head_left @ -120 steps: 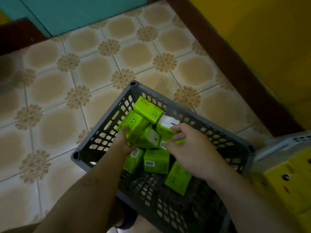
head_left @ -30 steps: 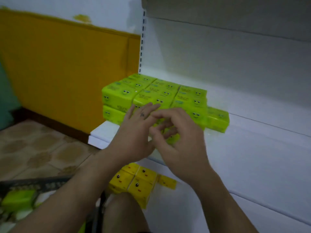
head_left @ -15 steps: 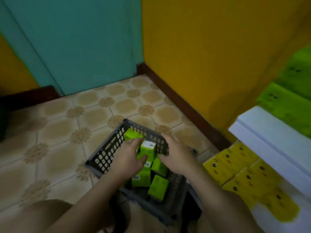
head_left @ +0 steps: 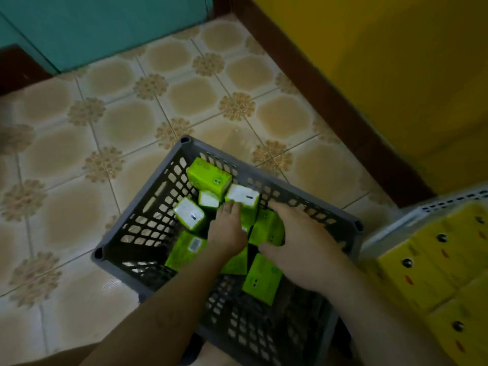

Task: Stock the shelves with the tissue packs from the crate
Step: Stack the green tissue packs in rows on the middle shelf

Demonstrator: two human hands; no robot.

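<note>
A grey slatted crate (head_left: 148, 220) stands on the tiled floor below me, with several green tissue packs loose inside. Both my hands reach into it. My left hand (head_left: 227, 233) lies over the middle of the pile, its fingertips touching a pack that shows its white end (head_left: 244, 196). My right hand (head_left: 298, 241) is beside it, thumb and fingers curled round a green pack (head_left: 266, 229). More packs lie at the far corner (head_left: 208, 177), at the left (head_left: 188, 213) and near my wrists (head_left: 261, 280).
Yellow tissue packs (head_left: 435, 262) fill the low shelf at the right, just past the crate's right rim. A yellow wall with a brown skirting (head_left: 330, 101) runs behind the crate, and a teal door (head_left: 105, 25) is at the top left. Patterned floor tiles (head_left: 66, 167) spread to the left.
A second ago my hands were at the green stack on the white shelf. My view has swung down to the crate, and my hands have gone deeper among the packs since half a second ago.
</note>
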